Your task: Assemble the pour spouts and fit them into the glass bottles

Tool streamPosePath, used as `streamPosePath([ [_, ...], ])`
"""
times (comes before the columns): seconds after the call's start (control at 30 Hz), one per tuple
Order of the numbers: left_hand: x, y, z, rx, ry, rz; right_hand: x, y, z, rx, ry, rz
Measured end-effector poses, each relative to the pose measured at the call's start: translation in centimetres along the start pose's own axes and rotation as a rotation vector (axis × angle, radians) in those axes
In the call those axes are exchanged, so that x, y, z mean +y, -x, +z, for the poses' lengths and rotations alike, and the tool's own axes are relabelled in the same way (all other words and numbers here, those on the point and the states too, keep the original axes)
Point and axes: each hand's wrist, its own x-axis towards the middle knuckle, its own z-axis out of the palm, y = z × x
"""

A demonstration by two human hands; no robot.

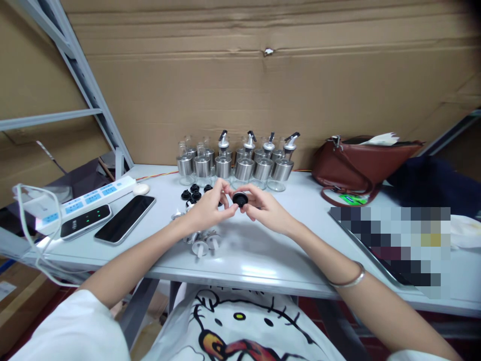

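Note:
Both my hands meet above the middle of the grey table. My left hand and my right hand pinch a small round black cap between their fingertips. Under my left hand lie several white-and-silver pourer spouts. A few loose black caps sit just beyond my left hand. Behind them stand several glass bottles with steel sleeves; the right ones carry pourer tops, the left ones have none.
Two phones and a white power strip lie at the left. A brown leather bag sits at the back right, dark cloth beside it. A cardboard wall stands behind the table, and metal shelving stands on the left.

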Motion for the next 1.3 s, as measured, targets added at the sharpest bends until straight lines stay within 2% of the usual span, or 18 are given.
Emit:
streamPosePath([
  [0.13,0.2,0.0,0.1,-0.089,0.135,-0.047,-0.1,0.1,0.0,-0.015,0.026,0.012],
  [0.33,0.5,0.2,0.2,-0.124,0.105,0.000,-0.4,0.2,0.1,-0.030,0.119,0.006],
  [0.7,0.3,0.2,0.5,-0.101,0.071,0.067,-0.3,0.2,0.1,-0.033,0.209,-0.036],
  [1.3,0.8,0.4,0.8,-0.087,0.090,0.102,-1.0,0.5,-0.1,-0.031,0.192,-0.077],
])
